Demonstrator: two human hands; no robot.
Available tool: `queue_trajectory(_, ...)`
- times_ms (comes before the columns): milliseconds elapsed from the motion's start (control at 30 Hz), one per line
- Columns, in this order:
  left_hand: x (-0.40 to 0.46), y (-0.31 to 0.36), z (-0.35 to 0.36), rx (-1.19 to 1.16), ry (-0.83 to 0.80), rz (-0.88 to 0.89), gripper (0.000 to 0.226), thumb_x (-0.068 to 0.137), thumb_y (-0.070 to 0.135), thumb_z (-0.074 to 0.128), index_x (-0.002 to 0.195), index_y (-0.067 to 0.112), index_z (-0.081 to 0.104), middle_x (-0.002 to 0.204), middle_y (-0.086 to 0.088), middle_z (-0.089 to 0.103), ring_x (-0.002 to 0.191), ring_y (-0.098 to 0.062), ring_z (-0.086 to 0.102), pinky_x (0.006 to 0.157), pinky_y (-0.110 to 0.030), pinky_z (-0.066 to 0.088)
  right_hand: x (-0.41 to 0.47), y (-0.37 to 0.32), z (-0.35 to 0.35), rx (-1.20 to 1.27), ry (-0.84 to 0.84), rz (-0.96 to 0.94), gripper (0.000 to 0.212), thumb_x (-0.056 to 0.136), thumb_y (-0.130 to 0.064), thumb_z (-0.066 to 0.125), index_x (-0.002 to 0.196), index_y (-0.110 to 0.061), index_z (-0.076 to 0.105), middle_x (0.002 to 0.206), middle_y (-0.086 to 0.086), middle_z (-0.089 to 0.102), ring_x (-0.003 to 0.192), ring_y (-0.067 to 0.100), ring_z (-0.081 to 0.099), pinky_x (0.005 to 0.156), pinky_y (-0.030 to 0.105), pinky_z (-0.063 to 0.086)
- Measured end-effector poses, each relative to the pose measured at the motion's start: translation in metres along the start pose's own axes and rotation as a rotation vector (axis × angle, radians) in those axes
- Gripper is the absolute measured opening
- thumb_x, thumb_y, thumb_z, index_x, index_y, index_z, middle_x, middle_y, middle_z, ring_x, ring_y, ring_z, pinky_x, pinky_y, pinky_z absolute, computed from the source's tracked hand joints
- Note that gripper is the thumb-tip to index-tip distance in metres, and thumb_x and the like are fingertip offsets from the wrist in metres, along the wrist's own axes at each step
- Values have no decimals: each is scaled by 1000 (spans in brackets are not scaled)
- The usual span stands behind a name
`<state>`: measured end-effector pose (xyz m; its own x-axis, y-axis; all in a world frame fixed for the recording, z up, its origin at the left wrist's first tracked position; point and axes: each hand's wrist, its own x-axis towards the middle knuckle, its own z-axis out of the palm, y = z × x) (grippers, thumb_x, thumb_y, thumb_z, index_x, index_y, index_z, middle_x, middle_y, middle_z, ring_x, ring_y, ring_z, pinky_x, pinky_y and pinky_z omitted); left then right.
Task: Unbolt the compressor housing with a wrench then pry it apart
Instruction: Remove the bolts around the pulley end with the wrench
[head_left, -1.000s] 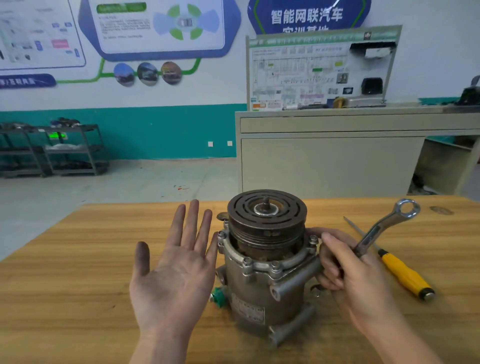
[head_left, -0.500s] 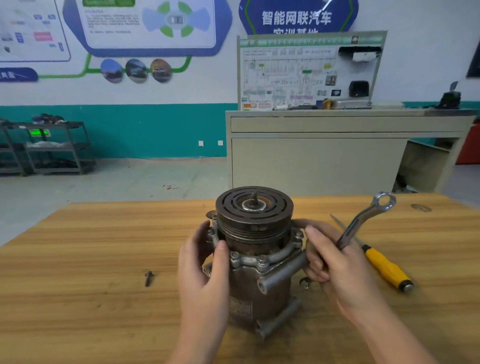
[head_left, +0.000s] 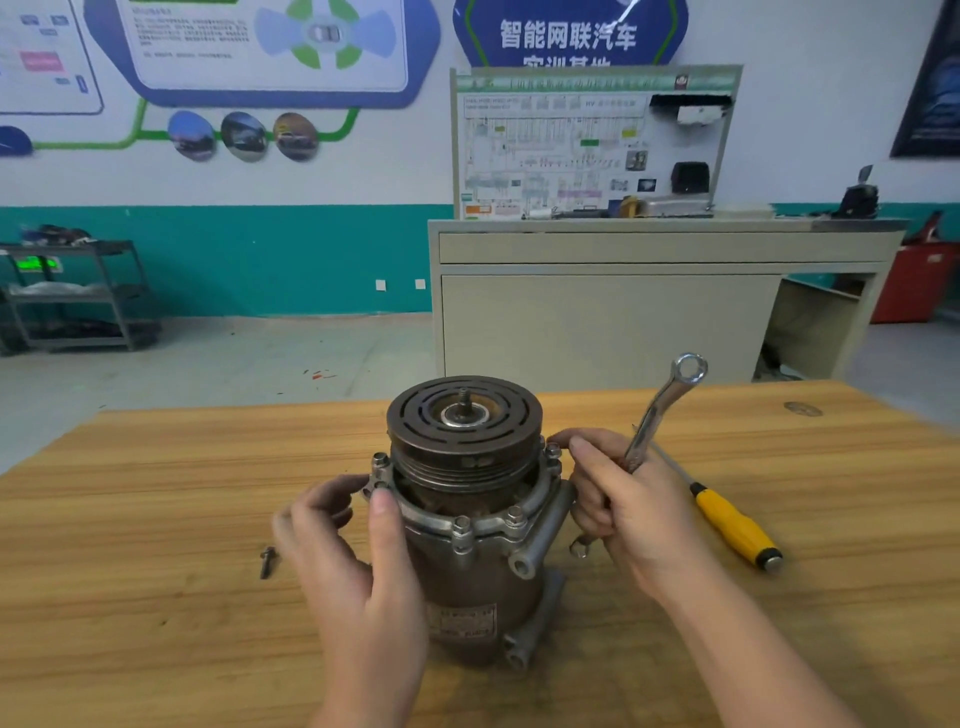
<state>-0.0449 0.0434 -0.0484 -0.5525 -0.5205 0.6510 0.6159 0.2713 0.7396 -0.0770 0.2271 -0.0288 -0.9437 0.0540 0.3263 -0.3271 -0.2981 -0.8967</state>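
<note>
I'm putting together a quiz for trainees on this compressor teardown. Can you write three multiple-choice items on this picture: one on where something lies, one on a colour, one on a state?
1. Where does the loose bolt lie?
A. On the table left of the compressor
B. On top of the pulley
C. Beside the screwdriver

2. What colour is the screwdriver handle?
A. Red
B. Yellow
C. Blue

3. What is the right hand doing?
A. Lying flat on the table
B. Holding the screwdriver
C. Holding the wrench

Answers:
1. A: the bolt rests on the wooden table, just beyond the left hand, which is at the side of the compressor.
2. B: the handle is yellow with a black collar and lies on the table to the right.
3. C: the fingers curl round the wrench shank, its ring end pointing up.
</note>
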Motion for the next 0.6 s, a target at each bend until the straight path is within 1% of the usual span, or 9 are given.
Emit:
queue_trajectory(67,-1,2,-1,5,-25,102,14,87,37,46,100,36,49,108,28,43,103,-18,47,87,-25,39,0,0,-2,-10,-33,-5,24,68,-32,76,88,-18,74,46,-4,33,36,7,24,38,17,20)
queue_trajectory(133,-2,5,-2,21,-94,172,16,86,34,47,101,30,52,114,7,45,112,-5,43,91,-14,37,1,-1,0,-94,-11,-8,32,54,-36,86,79,-20,72,46,-4,38,34,8,26,38,17,19)
queue_trajectory(200,-3,13,-1,57,-186,260,18,86,38,51,102,32,55,122,1,43,122,-8,40,102,-20,33,3,-3,0,-207,32,-16,24,52,-34,83,69,-21,71,46,-6,44,33,9,31,37,17,22)
queue_trajectory(267,0,23,1,89,-252,419,20,88,41,54,103,29,59,131,0,42,128,-20,40,107,-34,31,2,-6,-3,-299,0,-55,10,67,-25,80,71,-20,72,47,-8,51,37,4,40,37,16,30)
queue_trajectory(333,10,38,8,117,-329,558,23,87,38,56,106,24,57,134,4,45,131,-21,41,110,-42,29,0,-8,-4,-374,-54,-109,2,79,-22,72,80,-20,72,53,-10,59,44,0,50,44,10,35)
queue_trajectory(433,31,63,23,272,-554,622,18,87,32,56,104,25,57,125,10,56,126,-11,46,112,-36,28,2,-12,0,-290,-11,-151,10,84,-28,66,85,-20,72,47,-5,47,41,7,38,39,19,28)
queue_trajectory(500,43,72,31,402,-670,619,20,87,33,58,104,26,64,114,13,64,112,-6,53,103,-35,41,8,-26,3,-178,20,-161,18,79,-29,60,81,-15,72,44,-3,36,38,10,30,39,18,26)
queue_trajectory(533,49,76,33,450,-710,605,24,85,35,59,106,26,66,110,13,66,106,-5,54,96,-33,46,10,-37,5,-141,17,-144,22,77,-33,62,78,-13,72,44,-2,33,37,10,28,39,17,25)
queue_trajectory(600,58,85,36,451,-807,550,39,82,42,59,117,26,66,111,13,68,103,-4,53,91,-27,45,10,-58,8,-151,-40,-83,37,71,-46,72,76,-10,73,46,2,30,36,9,24,40,17,21)
